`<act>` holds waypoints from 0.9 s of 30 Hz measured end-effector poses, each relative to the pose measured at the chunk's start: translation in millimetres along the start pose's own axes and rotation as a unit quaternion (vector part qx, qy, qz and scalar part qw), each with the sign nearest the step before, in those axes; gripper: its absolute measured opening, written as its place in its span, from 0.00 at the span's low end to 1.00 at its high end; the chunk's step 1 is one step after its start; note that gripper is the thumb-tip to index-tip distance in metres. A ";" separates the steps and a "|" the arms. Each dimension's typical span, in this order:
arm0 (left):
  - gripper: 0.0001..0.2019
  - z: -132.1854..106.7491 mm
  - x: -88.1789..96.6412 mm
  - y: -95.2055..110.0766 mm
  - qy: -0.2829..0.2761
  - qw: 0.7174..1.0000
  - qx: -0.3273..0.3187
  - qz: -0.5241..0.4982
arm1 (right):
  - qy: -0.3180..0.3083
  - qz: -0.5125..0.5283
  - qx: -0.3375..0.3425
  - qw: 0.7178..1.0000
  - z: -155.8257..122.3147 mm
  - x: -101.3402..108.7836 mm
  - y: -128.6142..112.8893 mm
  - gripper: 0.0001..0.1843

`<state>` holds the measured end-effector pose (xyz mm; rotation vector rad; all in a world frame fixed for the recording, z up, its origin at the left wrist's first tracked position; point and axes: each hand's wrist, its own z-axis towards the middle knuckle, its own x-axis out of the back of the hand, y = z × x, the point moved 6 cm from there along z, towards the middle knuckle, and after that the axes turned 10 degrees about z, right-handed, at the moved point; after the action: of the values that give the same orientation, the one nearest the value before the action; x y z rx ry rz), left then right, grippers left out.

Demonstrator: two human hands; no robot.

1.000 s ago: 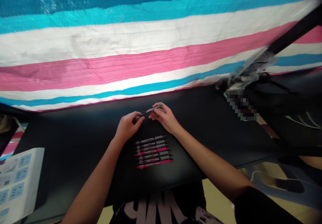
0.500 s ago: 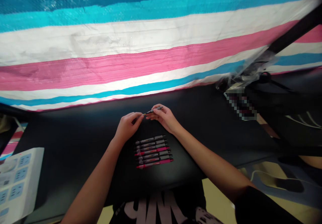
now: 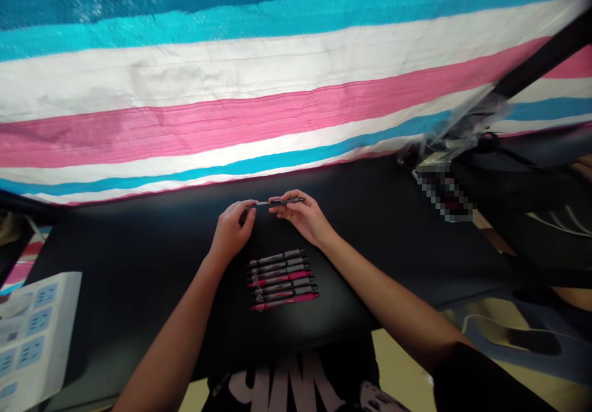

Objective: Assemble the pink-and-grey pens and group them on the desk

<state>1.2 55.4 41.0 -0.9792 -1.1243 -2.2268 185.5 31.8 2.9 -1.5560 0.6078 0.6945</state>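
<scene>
My left hand (image 3: 230, 234) and my right hand (image 3: 303, 216) hold one dark pen (image 3: 277, 202) between them above the black table (image 3: 139, 258). The left fingers pinch its left tip. The right fingers pinch its barrel, and the pen lies almost level. Just below the hands, a row of several pens (image 3: 282, 279) lies side by side on the table, some with pink barrels and some grey and black.
A pink, white and blue striped cloth (image 3: 259, 91) hangs behind the table. A white power strip (image 3: 28, 332) sits at the lower left. Clear plastic wrapping and a black bar (image 3: 467, 122) lie at the right, beside a blurred patch.
The pen in my hands has turned from a tilt to almost level. Both hands have shifted slightly. The row of pens has not moved.
</scene>
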 end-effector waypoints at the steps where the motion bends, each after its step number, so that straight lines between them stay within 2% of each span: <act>1: 0.12 0.0 -0.1 -0.3 -0.002 1.000 0.001 0.001 | 0.000 0.000 0.001 1.000 0.0 -0.1 -0.3 0.08; 7: 0.13 -1.1 -3.5 -3.5 -0.020 1.000 0.021 -0.007 | 0.018 -0.005 0.001 1.000 0.9 4.1 0.6 0.12; 11: 0.09 -1.8 -6.8 -6.8 -0.020 0.998 0.042 -0.039 | 0.027 0.001 -0.003 1.000 1.2 5.3 0.7 0.14; 15: 0.05 -2.2 -7.7 -5.8 -0.016 0.999 0.025 -0.042 | 0.038 -0.003 -0.005 0.999 1.3 6.0 0.1 0.12; 22: 0.05 -1.5 -3.8 -1.5 -0.001 0.999 -0.002 -0.032 | 0.024 -0.006 0.011 1.000 0.1 2.7 -3.5 0.05; 27: 0.07 -0.2 -1.6 1.5 0.004 1.000 -0.015 -0.026 | 0.022 -0.004 0.012 1.000 -0.6 1.0 -4.6 0.05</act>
<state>3.1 54.5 40.5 -0.9622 -1.1279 -2.2923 189.7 31.7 5.3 -1.5541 0.6400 0.6473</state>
